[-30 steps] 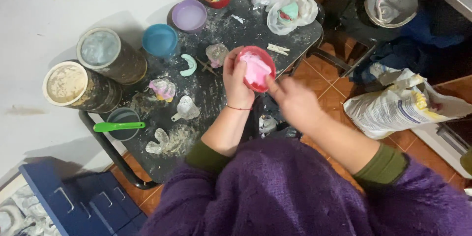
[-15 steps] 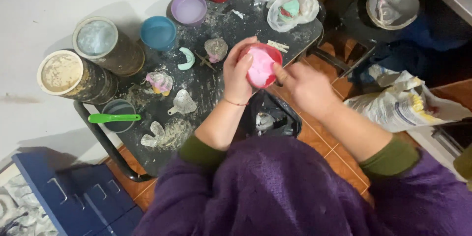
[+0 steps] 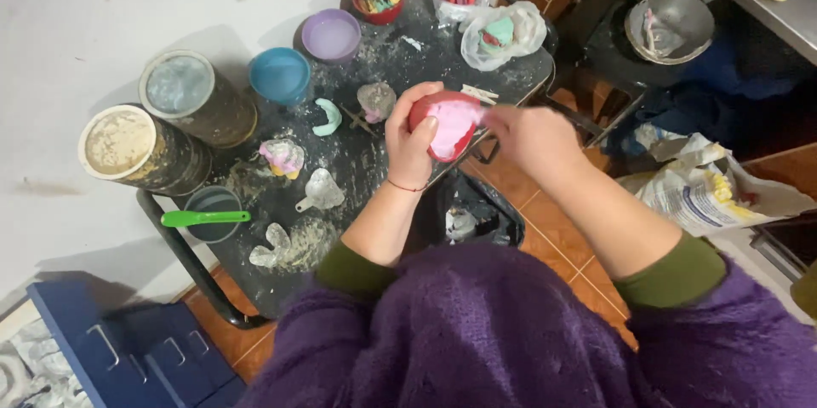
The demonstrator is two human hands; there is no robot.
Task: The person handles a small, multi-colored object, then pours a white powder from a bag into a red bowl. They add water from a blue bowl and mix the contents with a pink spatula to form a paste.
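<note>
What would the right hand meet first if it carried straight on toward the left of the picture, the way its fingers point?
The right hand points at the red bowl of pink paste, held tilted in the left hand. Its fingertips look already at the bowl's rim, so the paste would likely come first, though motion blur leaves contact unclear.

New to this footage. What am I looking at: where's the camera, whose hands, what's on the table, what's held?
There is no machine here: a person in a fuzzy purple sweater works with bare hands. The single view comes from a camera on their head, looking down.

The left hand holds a red flexible bowl with pink paste, tilted. The right hand is at the bowl's rim; it is blurred, so I cannot tell whether it grips a tool.

On the dusty black table stand two tall round canisters, a blue bowl, a purple bowl, a dark cup with a green spatula across it, and several curved trays and plaster-like casts. A black bin sits on the tiled floor below.
</note>
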